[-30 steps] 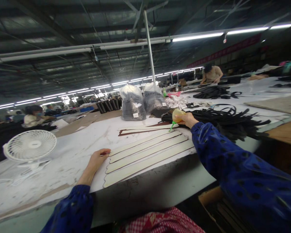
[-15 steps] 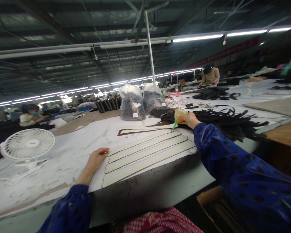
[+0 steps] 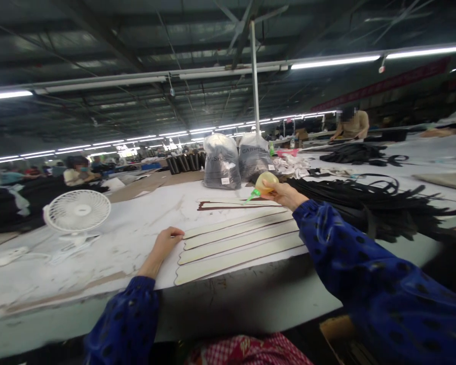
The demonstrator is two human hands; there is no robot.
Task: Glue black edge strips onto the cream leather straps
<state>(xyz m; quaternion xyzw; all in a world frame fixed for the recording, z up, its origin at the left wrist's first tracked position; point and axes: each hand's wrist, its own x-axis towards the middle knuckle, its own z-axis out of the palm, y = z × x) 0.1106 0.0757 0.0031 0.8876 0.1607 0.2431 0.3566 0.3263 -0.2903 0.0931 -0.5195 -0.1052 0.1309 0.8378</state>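
Note:
A squeeze bottle [image 3: 267, 182] with yellowish contents and a green nozzle is gripped in my right hand [image 3: 286, 194]. It is tilted, its nozzle pointing down and left near the brown-edged strips [image 3: 222, 205] at the back. Several long cream strips [image 3: 235, 243] with dark edges and wavy left ends lie side by side in front of me. My left hand [image 3: 169, 241] has thumb and fingers pinched together at the left end of the farthest strip in this row. My right forearm covers the right ends of the strips.
A small white fan [image 3: 79, 210] stands on the left of the white-covered table [image 3: 144, 208]. Black straps [image 3: 365, 203] are heaped at the right. Two filled plastic bags [image 3: 222, 162] stand behind the strips. Other people work at tables farther back.
My right hand has moved the bottle left and away from the front strips, with the nozzle now turned more leftward. My left hand stays at the strip's end. The view has swung left.

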